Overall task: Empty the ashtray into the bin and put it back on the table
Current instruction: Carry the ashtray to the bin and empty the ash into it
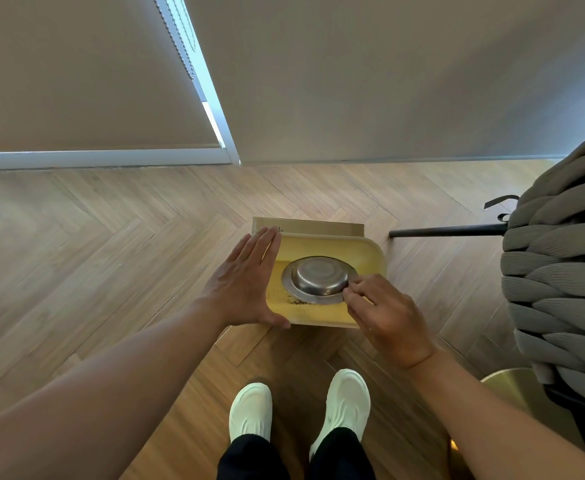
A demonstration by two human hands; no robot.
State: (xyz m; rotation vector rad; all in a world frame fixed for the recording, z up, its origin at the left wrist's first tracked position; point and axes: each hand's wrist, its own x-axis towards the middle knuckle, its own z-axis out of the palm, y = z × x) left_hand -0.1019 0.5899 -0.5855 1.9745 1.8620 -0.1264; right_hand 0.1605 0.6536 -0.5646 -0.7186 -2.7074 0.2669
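A round metal ashtray [319,277] is turned upside down over the open yellow bin [370,252] on the floor. My right hand [384,317] pinches its rim at the near right side. Dark ash specks lie on the bin's inner wall at the lower left, under the ashtray. My left hand [242,282] is flat with fingers together and the thumb spread, and rests against the bin's left side, holding nothing.
Herringbone wood floor all around. A cardboard piece [305,226] stands behind the bin. A chunky grey knitted seat [561,271] with a black leg [447,231] is at the right, a gold round edge [506,382] below it. My white shoes [298,407] stand just before the bin.
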